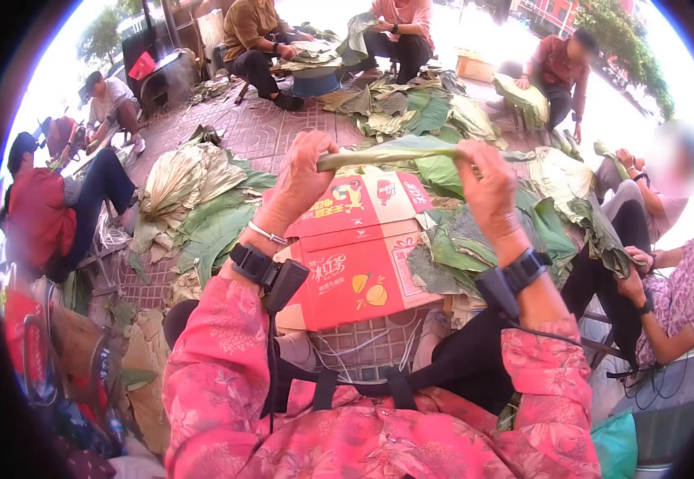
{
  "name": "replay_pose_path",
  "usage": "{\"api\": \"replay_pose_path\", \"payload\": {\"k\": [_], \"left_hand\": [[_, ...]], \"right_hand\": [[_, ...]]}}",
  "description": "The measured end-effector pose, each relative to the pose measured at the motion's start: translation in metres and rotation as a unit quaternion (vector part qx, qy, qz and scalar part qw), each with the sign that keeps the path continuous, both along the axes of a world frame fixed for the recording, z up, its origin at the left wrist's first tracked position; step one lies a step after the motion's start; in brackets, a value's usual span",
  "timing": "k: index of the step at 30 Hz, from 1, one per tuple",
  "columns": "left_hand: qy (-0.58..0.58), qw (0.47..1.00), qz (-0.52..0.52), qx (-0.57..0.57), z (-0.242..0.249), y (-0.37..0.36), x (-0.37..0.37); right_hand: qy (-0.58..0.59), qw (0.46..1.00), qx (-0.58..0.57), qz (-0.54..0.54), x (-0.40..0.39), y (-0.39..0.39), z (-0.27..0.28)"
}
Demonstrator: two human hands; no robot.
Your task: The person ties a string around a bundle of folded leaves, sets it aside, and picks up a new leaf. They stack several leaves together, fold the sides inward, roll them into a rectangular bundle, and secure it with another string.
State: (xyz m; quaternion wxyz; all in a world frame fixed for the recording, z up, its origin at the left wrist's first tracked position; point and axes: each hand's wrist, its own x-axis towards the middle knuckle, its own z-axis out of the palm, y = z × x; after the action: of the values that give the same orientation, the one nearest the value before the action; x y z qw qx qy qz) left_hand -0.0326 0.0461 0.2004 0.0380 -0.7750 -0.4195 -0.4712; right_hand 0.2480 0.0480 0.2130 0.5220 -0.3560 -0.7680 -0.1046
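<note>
A lotus leaf [399,152], folded into a long pale-green strip, stretches between my two hands above the ground. My left hand [305,172] is closed around its left end. My right hand [487,188] grips the other side, with a thin tip sticking out to the right beyond the fingers. Below the leaf lies a flattened red cardboard box [347,271] printed with yellow fruit. More large leaves are heaped beside the box, a pale dried pile [183,188] on the left and a greener pile [463,239] on the right.
Several people sit around with leaves, among them a person in red [39,207] at left and a person in a patterned top [686,311] at right. White string [363,351] lies by my feet. A blue tub [315,82] stands at the back, on tiled paving [263,136].
</note>
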Motion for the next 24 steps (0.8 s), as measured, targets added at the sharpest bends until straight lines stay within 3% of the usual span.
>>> {"api": "replay_pose_path", "payload": {"k": [1, 4, 6, 7, 10, 13, 16, 17, 20, 21, 22, 24], "left_hand": [[0.045, 0.998, 0.022, 0.027, -0.018, 0.004, -0.014], [0.115, 0.988, 0.09, -0.058, -0.09, -0.008, -0.048], [0.167, 0.968, 0.101, -0.155, -0.145, -0.022, -0.071], [0.194, 0.937, 0.108, -0.27, -0.154, -0.037, -0.074], [0.207, 0.891, 0.108, -0.389, -0.183, -0.057, -0.084], [0.198, 0.9, 0.079, -0.38, -0.178, -0.052, -0.084], [0.217, 0.897, 0.117, -0.366, -0.18, -0.045, -0.085], [0.202, 0.934, 0.15, -0.255, -0.183, -0.048, -0.083], [0.232, 0.929, 0.201, -0.208, -0.187, -0.049, -0.078], [0.293, 0.903, 0.209, -0.233, -0.185, -0.057, -0.08], [0.341, 0.853, 0.177, -0.352, -0.172, -0.063, -0.078], [0.417, 0.705, 0.101, -0.565, -0.146, -0.066, -0.075]], "right_hand": [[-0.002, 1.0, -0.01, 0.015, -0.011, 0.0, -0.02], [-0.036, 0.992, -0.109, 0.048, -0.042, 0.0, -0.106], [-0.079, 0.97, -0.221, 0.069, -0.059, -0.004, -0.171], [-0.111, 0.953, -0.27, 0.076, -0.064, -0.009, -0.2], [-0.144, 0.964, -0.219, 0.051, -0.076, -0.03, -0.25], [-0.125, 0.961, -0.246, 0.037, -0.078, -0.028, -0.255], [-0.172, 0.94, -0.295, 0.016, -0.081, -0.029, -0.244], [-0.192, 0.929, -0.315, 0.004, -0.084, -0.034, -0.24], [-0.252, 0.907, -0.337, -0.028, -0.095, -0.058, -0.238], [-0.272, 0.907, -0.32, -0.04, -0.096, -0.067, -0.238], [-0.291, 0.907, -0.301, -0.053, -0.097, -0.073, -0.239], [-0.303, 0.891, -0.335, -0.043, -0.096, -0.072, -0.24]]}}
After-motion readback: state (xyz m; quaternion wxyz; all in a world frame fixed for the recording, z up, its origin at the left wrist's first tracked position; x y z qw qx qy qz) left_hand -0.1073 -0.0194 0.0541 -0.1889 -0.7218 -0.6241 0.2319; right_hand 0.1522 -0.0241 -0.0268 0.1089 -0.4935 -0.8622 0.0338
